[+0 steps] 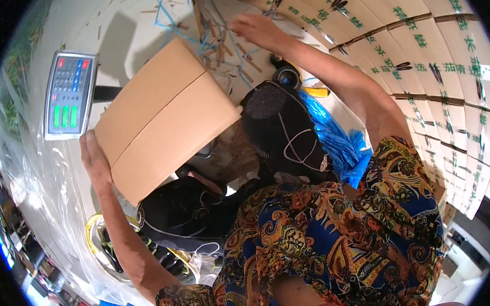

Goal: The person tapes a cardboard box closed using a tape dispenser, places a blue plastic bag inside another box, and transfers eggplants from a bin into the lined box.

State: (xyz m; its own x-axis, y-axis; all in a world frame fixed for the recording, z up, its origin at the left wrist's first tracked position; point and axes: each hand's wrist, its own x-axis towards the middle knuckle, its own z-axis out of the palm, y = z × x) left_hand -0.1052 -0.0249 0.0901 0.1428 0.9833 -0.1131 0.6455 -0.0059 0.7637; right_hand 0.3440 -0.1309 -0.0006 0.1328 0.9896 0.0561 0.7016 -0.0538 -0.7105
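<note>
A closed plain brown cardboard box (166,121) sits tilted in front of my knees, its centre seam showing on top. My left hand (95,158) grips its left side, fingers lying along the edge. Beyond the box, my right hand (253,29) is stretched forward with its fingers bent together. Whether a thing is in those fingers is too small to tell. Near that hand lie tangled blue straps (167,19) and brown scraps (247,62) on the floor.
A scale display (70,94) stands left of the box. Stacked printed cartons (419,44) form a wall at right. By my right knee are a black roll tool (288,77) and blue plastic strands (344,149). A yellow-rimmed basket (94,237) of dark long vegetables stands lower left.
</note>
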